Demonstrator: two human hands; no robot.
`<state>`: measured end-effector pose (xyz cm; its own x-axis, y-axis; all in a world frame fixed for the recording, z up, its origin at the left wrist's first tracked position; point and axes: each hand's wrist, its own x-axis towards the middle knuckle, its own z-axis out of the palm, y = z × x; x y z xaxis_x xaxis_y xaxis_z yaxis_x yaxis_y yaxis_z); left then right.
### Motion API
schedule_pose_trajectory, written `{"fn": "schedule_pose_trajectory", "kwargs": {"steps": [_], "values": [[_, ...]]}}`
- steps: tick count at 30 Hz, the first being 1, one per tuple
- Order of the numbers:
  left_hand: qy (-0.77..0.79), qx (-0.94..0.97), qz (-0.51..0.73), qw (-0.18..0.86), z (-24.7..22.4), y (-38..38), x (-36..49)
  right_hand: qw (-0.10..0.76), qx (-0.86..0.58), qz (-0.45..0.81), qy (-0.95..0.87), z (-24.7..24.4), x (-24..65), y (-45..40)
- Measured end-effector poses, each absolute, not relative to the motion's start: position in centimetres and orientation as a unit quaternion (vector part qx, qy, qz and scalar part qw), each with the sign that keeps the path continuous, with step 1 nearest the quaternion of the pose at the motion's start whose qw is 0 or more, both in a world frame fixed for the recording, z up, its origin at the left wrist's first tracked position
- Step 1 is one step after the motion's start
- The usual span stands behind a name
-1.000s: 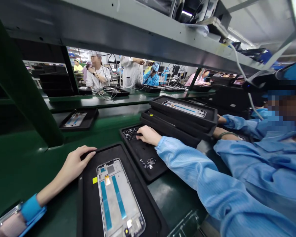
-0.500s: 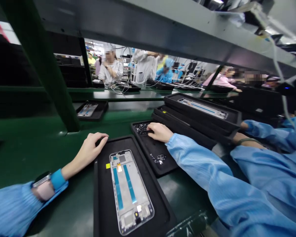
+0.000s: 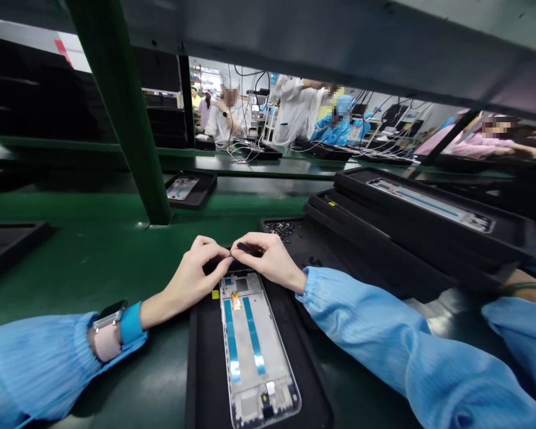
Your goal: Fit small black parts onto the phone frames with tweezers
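A silver phone mid-frame (image 3: pixel 274 339) with two blue strips lies in a black tray (image 3: pixel 203 381) in front of me. Over the tray's far end, my left hand (image 3: pixel 204 268) and my right hand (image 3: pixel 270 259) meet at the fingertips. Both are closed in a pinch, and whatever sits between the tips is too small to make out. A dark patch shows between the thumb and fingers of my right hand; I cannot tell what it is. Behind that hand, another black tray (image 3: pixel 301 235) holds a heap of tiny parts (image 3: pixel 280 230), partly hidden by my fingers.
Stacked black trays (image 3: pixel 384 229) stand on the right, the top one bearing another phone frame (image 3: pixel 433 205). A green post (image 3: pixel 125 119) rises at left. Further trays sit beyond it and at the left edge. A co-worker's blue sleeve (image 3: pixel 513 328) reaches in at right.
My right hand has left the parts tray and come to the far end of the front tray. My left hand has moved right to meet it, fingertips now pinched. The view has turned left.
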<state>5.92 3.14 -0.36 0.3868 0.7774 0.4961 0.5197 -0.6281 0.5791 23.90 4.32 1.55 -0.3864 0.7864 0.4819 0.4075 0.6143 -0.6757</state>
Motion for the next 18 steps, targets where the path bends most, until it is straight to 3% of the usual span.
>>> {"fn": "schedule_pose_trajectory", "kwargs": {"steps": [12,18], "values": [[0.362,0.849,0.347,0.164,-0.28,3.41,5.23,0.355,-0.297,0.102,-0.881,0.52,24.10,4.03],[0.369,0.834,0.379,0.155,-0.14,3.23,5.33,0.445,-0.309,0.140,-0.829,0.98,23.59,3.58]]}}
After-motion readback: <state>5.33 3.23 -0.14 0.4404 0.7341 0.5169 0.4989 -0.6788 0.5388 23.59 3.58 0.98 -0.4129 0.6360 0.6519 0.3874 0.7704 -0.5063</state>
